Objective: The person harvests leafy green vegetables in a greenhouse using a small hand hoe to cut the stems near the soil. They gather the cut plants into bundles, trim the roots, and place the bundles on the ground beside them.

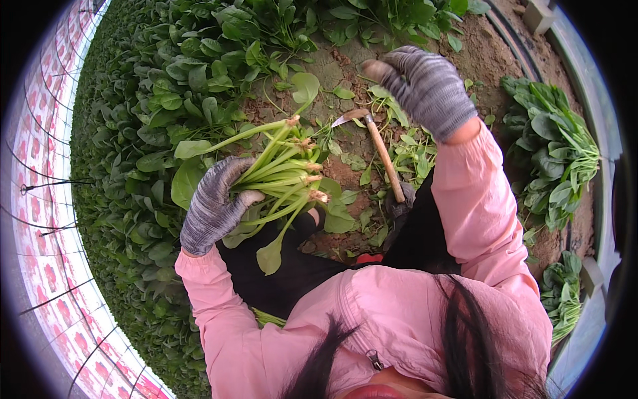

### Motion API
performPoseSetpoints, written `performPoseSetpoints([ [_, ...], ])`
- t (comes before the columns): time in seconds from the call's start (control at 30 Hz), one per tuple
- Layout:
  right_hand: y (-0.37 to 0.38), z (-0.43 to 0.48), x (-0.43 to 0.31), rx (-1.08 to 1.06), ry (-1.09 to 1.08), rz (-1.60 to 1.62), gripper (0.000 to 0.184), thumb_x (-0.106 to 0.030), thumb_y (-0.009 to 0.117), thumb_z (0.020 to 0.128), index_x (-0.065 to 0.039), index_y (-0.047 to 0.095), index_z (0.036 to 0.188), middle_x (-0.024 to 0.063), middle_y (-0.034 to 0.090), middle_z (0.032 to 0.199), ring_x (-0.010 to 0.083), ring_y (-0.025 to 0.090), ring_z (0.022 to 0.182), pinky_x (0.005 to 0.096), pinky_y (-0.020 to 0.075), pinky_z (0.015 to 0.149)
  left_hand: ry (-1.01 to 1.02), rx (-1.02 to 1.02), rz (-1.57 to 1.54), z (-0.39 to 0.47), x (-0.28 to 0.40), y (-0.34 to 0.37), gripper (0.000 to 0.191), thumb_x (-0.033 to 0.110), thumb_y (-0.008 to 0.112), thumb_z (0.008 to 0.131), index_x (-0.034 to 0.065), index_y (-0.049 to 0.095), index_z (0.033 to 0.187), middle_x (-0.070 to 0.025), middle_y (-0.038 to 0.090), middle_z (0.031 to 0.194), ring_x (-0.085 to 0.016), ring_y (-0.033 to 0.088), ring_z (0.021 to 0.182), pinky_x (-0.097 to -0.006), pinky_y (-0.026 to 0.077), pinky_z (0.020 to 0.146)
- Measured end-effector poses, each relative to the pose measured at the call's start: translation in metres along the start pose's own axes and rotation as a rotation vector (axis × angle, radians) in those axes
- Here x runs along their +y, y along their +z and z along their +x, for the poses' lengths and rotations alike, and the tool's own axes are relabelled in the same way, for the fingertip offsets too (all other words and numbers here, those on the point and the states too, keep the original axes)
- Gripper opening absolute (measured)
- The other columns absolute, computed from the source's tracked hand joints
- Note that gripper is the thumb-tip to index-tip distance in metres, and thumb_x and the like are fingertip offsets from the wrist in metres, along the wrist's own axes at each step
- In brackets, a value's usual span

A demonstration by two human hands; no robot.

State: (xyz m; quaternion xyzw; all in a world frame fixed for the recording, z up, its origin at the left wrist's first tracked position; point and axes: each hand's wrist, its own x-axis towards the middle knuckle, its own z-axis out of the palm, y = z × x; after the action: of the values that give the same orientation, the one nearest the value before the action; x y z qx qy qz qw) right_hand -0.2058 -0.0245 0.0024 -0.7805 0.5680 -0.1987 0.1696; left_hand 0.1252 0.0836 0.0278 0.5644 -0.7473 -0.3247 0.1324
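My left hand (pixel 219 199), in a grey knit glove with bare fingertips, grips a bunch of spinach (pixel 279 174) by its stems. The pale cut root ends point right, and some leaves hang below the hand. My right hand (pixel 423 90), gloved the same way, is raised over the soil at the upper right. Its fingers are loosely curved and a little apart, with nothing visible in them. Between my hands lies a small sickle (pixel 384 149) with a wooden handle, its blade towards the upper left. The handle's end lies by my dark shoe (pixel 400 199).
Dense growing spinach (pixel 129 199) fills the left and top. Loose leaves (pixel 411 149) litter the bare soil (pixel 344 174). Cut spinach bunches (pixel 553 149) lie at the right, beside a black drip hose (pixel 516 40) and a pale low edging (pixel 588 99). Patterned sheeting (pixel 55 269) borders the left.
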Motion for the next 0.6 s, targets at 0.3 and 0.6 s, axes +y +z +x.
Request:
performPoseSetpoints([
  [0.3, 0.038, -0.025, -0.049, 0.171, -0.456, 0.558, 0.026, -0.027, 0.077, 0.076, -0.006, 0.07, 0.089, 0.0125, 0.063, 0.092, 0.031, 0.063, 0.088, 0.0386, 0.0517, 0.079, 0.146, 0.037, 0.173, 0.007, 0.008, 0.01, 0.05, 0.023, 0.077, 0.077, 0.0063, 0.06, 0.121, -0.0138, 0.062, 0.108, -0.033, 0.058, 0.1, -0.0405, 0.046, 0.09],
  [0.6, 0.048, -0.024, -0.051, 0.044, -0.396, 0.606, 0.017, -0.011, 0.072, 0.078, -0.002, 0.065, 0.091, 0.0142, 0.059, 0.116, 0.0249, 0.062, 0.098, 0.0339, 0.0506, 0.086, 0.236, 0.056, 0.24, 0.01, 0.011, 0.014, 0.049, 0.024, 0.076, 0.078, 0.0064, 0.06, 0.121, -0.0144, 0.062, 0.108, -0.034, 0.058, 0.1, -0.0415, 0.046, 0.09],
])
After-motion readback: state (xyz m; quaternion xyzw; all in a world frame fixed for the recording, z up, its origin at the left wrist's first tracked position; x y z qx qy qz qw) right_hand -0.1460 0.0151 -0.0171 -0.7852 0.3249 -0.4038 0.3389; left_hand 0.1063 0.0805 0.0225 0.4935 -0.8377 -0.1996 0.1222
